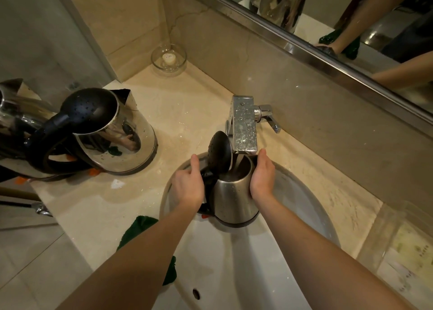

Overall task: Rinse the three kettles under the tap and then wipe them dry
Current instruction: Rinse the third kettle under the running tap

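Rinsing: left hand (187, 188) gripped black handle (208, 177) of small stainless-steel kettle (234, 199), right hand (261, 176) pressed flat on its side, boxy chrome tap (244, 127) just beyond that hand. Next likely: swirl, empty.

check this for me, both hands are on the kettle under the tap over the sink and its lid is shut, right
Not quite: the lid is flipped open, not shut, as the head view shows. The rest holds: the left hand and right hand are on the kettle, under the tap, over the sink.
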Action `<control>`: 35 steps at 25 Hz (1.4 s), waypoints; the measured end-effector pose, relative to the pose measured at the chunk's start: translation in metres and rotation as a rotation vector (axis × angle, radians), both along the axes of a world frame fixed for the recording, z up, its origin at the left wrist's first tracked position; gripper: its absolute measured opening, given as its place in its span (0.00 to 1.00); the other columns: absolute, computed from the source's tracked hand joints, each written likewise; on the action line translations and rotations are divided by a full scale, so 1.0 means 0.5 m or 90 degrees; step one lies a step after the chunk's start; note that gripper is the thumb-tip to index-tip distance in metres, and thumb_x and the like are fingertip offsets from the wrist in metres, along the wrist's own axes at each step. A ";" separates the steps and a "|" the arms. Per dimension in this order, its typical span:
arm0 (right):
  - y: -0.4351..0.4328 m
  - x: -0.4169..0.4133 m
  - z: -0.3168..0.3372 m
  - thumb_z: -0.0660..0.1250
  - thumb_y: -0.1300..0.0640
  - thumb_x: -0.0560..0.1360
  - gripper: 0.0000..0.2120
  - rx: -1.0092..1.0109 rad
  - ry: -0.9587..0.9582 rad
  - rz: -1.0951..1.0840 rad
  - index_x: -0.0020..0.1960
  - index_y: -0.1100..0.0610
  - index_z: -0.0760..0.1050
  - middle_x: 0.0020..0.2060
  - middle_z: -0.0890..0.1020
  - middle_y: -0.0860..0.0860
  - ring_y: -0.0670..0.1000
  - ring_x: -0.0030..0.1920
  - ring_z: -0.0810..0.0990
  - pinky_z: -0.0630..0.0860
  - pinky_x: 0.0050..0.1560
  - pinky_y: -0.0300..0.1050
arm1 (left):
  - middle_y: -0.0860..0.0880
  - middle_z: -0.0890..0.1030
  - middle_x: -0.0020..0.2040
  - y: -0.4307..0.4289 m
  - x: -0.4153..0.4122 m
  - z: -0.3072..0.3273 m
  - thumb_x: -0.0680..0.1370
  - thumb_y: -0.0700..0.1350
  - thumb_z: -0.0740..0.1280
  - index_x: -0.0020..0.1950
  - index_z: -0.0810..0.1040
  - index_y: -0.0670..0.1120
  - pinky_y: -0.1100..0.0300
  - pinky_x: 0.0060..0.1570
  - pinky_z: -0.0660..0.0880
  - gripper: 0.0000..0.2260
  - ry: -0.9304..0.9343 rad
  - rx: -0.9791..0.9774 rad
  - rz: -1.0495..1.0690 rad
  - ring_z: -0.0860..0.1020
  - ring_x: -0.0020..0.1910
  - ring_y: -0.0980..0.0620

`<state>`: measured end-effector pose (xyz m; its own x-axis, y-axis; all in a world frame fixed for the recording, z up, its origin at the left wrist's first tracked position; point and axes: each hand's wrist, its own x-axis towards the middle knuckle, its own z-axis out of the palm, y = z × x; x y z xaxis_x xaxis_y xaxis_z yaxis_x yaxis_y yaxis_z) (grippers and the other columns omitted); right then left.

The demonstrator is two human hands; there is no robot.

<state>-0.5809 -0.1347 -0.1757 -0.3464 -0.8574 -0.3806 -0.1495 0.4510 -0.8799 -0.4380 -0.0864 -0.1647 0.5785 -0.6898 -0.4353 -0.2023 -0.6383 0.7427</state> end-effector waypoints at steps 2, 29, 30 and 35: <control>0.003 0.004 0.001 0.50 0.45 0.84 0.23 -0.003 0.003 0.004 0.46 0.57 0.79 0.43 0.82 0.51 0.49 0.46 0.79 0.70 0.46 0.44 | 0.45 0.77 0.32 0.009 0.000 -0.004 0.81 0.65 0.49 0.41 0.80 0.43 0.60 0.33 0.68 0.31 -0.005 0.010 0.017 0.77 0.33 0.49; 0.000 0.012 0.009 0.51 0.43 0.83 0.20 0.025 0.004 -0.026 0.51 0.53 0.77 0.48 0.80 0.49 0.51 0.53 0.76 0.67 0.55 0.47 | 0.49 0.72 0.27 -0.008 0.005 -0.005 0.81 0.64 0.52 0.33 0.74 0.46 0.58 0.33 0.71 0.28 0.000 -0.034 0.008 0.73 0.29 0.51; -0.001 0.013 0.010 0.51 0.43 0.83 0.19 0.026 0.005 -0.025 0.50 0.52 0.77 0.47 0.80 0.48 0.51 0.53 0.76 0.66 0.55 0.47 | 0.49 0.73 0.27 -0.009 0.006 -0.006 0.81 0.64 0.52 0.32 0.74 0.46 0.58 0.34 0.72 0.28 -0.001 -0.035 0.007 0.73 0.29 0.51; 0.000 0.014 0.015 0.51 0.45 0.83 0.16 0.029 0.002 -0.024 0.49 0.50 0.74 0.45 0.77 0.46 0.50 0.52 0.74 0.65 0.54 0.45 | 0.49 0.72 0.27 -0.012 0.010 -0.005 0.81 0.64 0.52 0.31 0.73 0.46 0.57 0.35 0.72 0.28 0.000 -0.026 0.002 0.74 0.30 0.50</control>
<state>-0.5740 -0.1346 -0.1681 -0.3798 -0.8252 -0.4181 -0.1335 0.4961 -0.8579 -0.4329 -0.0925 -0.1671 0.5811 -0.7047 -0.4072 -0.1998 -0.6085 0.7680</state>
